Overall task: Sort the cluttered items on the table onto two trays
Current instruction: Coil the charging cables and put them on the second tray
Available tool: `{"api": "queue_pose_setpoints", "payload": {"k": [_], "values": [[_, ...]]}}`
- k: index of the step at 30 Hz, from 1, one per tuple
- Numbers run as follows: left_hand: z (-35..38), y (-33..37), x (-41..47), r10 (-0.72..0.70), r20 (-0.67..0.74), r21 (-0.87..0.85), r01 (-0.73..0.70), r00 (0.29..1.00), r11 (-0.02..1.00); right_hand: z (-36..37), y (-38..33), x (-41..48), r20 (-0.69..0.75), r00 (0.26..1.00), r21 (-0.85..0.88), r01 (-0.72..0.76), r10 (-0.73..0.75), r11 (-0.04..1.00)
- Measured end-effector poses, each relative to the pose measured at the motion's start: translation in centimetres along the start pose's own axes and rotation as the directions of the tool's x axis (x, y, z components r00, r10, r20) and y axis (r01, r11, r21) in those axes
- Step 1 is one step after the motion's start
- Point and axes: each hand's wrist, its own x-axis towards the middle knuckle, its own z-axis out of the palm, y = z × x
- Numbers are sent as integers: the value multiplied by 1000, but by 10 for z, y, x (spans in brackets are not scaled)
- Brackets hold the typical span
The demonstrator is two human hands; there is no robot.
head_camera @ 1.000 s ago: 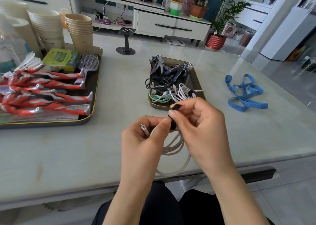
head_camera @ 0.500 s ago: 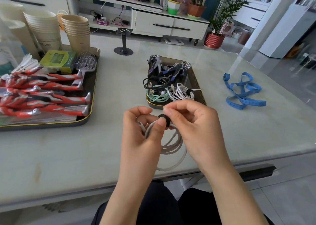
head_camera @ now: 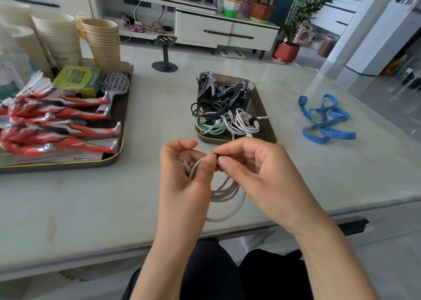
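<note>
A large tray [head_camera: 123, 149] lies at the left of the table [head_camera: 91, 197], a small tray [head_camera: 271, 131] in the middle. Toy figures [head_camera: 57, 126] fill the large tray's near part, a box [head_camera: 76, 80] and a hairbrush [head_camera: 115, 83] behind them. Stacked cups [head_camera: 102, 42] stand at its far end, perhaps behind the rim. The small tray holds cables [head_camera: 227, 122] in front, two figures [head_camera: 218, 90] behind. A stand [head_camera: 164, 65] is behind both trays, a tape measure [head_camera: 325, 119] at the right. A looped cable [head_camera: 227, 192] is held just before the small tray.
</note>
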Motion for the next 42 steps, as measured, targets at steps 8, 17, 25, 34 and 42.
{"api": "queue_pose_setpoints", "payload": {"k": [8, 17, 25, 34, 42], "values": [[0, -7, 2, -144, -25, 137, 146, 989, 980, 1, 4, 0, 5, 995, -39, -100, 100, 994], [-1, -7, 0, -199, -23, 108, 200, 980, 974, -2, 7, 2, -22, 998, -21, -61, 61, 998], [-2, -7, 0, -258, -61, -8, 258, 964, 966, 5, 9, 0, 41, 999, -159, 40, -34, 986], [-4, -7, 2, -279, -102, -37, 277, 955, 960, 4, 9, 3, 53, 998, -53, 26, -23, 998], [-4, -7, 1, -303, -108, -63, 297, 947, 953, 11, 7, 3, -36, 993, 137, -104, 110, 985]]}}
